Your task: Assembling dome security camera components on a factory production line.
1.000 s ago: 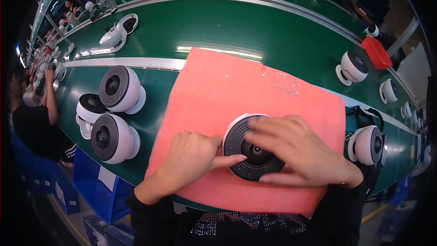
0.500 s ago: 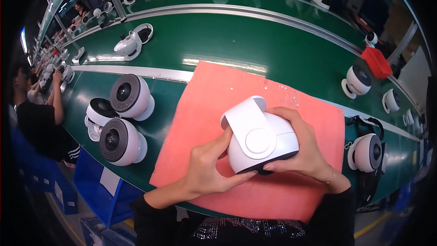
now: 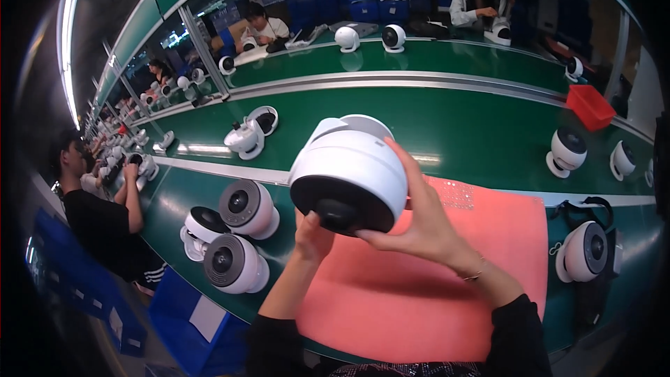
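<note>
Camera (image 3: pixel 349 174), white with a black face, is gripped in my left hand (image 3: pixel 312 234) and right hand (image 3: pixel 419 227) above the pink mat (image 3: pixel 419 300).

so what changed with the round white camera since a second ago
Both hands, left hand and right hand, lifted the round white dome camera off the pink foam mat, turning it dark face down toward the person. The three cameras at left stayed put.

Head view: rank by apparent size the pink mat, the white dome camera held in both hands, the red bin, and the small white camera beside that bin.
1. Pink mat.
2. Held white dome camera, though it sits closest to the lens, which inflates it.
3. and 4. Red bin and white camera look alike; no ranking.
</note>
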### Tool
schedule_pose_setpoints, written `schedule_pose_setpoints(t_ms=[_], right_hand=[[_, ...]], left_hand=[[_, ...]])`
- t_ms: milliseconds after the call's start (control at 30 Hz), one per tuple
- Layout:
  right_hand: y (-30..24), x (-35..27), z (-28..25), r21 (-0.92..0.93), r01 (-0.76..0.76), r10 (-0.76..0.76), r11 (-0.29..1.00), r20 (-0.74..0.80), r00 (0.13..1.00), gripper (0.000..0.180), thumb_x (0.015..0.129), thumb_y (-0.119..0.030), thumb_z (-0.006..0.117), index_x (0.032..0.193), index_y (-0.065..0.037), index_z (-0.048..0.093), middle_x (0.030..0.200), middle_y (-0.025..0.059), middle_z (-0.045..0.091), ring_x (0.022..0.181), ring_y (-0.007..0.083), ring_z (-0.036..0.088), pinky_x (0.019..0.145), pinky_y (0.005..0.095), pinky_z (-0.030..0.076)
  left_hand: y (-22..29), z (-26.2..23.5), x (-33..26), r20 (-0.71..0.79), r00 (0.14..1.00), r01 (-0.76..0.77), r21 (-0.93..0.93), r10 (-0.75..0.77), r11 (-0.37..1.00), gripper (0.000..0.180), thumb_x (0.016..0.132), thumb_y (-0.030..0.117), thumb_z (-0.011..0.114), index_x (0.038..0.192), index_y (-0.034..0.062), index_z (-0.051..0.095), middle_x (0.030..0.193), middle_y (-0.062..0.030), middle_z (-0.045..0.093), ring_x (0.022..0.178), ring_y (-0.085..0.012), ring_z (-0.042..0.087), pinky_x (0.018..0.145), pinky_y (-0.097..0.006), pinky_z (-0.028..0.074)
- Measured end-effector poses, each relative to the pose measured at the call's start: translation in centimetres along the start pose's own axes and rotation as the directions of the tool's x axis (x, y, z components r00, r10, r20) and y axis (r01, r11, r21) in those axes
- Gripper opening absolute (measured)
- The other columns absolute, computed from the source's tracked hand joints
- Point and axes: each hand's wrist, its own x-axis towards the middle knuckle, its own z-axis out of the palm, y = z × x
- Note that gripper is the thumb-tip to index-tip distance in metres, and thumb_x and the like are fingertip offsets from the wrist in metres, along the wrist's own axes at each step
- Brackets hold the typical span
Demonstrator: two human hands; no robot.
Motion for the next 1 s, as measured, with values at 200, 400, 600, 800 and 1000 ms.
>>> schedule_pose_setpoints(t_ms=[200, 400, 600, 800, 1000], right_hand=[[1.5, 1.1, 1.5, -0.038, 0.048, -0.051, 0.998, -0.075, 0.996, 0.1, 0.058, -0.013, 0.079, 0.137, -0.008, 0.019, 0.122, 0.0195, 0.046, 0.109, 0.029, 0.052, 0.09, 0.0402, 0.046], [3.5, 1.6, 1.0, 0.149, 0.006, 0.027, 0.989, -0.22, 0.975, 0.092, 0.061, -0.012, 0.077, 0.136, -0.006, 0.024, 0.118, 0.0152, 0.049, 0.111, 0.0271, 0.05, 0.093, 0.0381, 0.044], [8.3, 2.7, -3.6, 0.752, -0.404, 0.67, 0.521, -0.067, 0.739, 0.061, 0.073, -0.039, 0.066, 0.121, -0.009, 0.043, 0.11, 0.0114, 0.049, 0.098, 0.0217, 0.052, 0.087, 0.0361, 0.045], [15.0, 1.2, -9.6, 0.887, -0.225, 0.803, 0.404, -0.226, 0.551, 0.081, 0.068, -0.042, 0.07, 0.126, -0.009, 0.024, 0.115, 0.0186, 0.038, 0.098, 0.0308, 0.049, 0.08, 0.0432, 0.047], [18.2, -0.7, -12.4, 0.622, -0.388, 0.733, 0.68, -0.571, 0.37, 0.102, 0.066, -0.043, 0.073, 0.134, -0.007, 0.006, 0.126, 0.02, 0.029, 0.11, 0.0345, 0.041, 0.084, 0.0463, 0.044]], left_hand=[[-1.7, 1.1, 2.5, -0.039, 0.998, -0.054, -0.215, 0.047, 0.975, 0.073, 0.078, 0.052, 0.049, 0.133, 0.0098, 0.029, 0.13, -0.0114, 0.041, 0.12, -0.0288, 0.039, 0.1, -0.044, 0.032], [-2.1, 1.4, 4.4, -0.115, 0.992, 0.026, -0.161, -0.045, 0.987, 0.058, 0.086, 0.049, 0.04, 0.126, 0.0073, 0.04, 0.123, -0.0109, 0.048, 0.114, -0.0271, 0.046, 0.098, -0.043, 0.035], [-2.1, 3.4, 6.7, 0.048, 0.881, 0.471, -0.204, -0.471, 0.859, 0.044, 0.088, 0.036, 0.051, 0.123, 0.0144, 0.036, 0.126, -0.019, 0.038, 0.114, -0.0304, 0.043, 0.099, -0.04, 0.035], [-2.5, 2.0, 6.8, 0.022, 0.868, 0.49, -0.19, -0.496, 0.851, 0.027, 0.084, 0.021, 0.055, 0.108, 0.0109, 0.049, 0.13, -0.025, 0.035, 0.123, -0.0343, 0.035, 0.101, -0.04, 0.032], [-5.0, -0.3, 5.9, -0.293, 0.836, 0.461, -0.086, -0.464, 0.883, 0.024, 0.082, 0.014, 0.055, 0.103, 0.0125, 0.047, 0.125, -0.0171, 0.043, 0.118, -0.0302, 0.041, 0.096, -0.042, 0.037]])
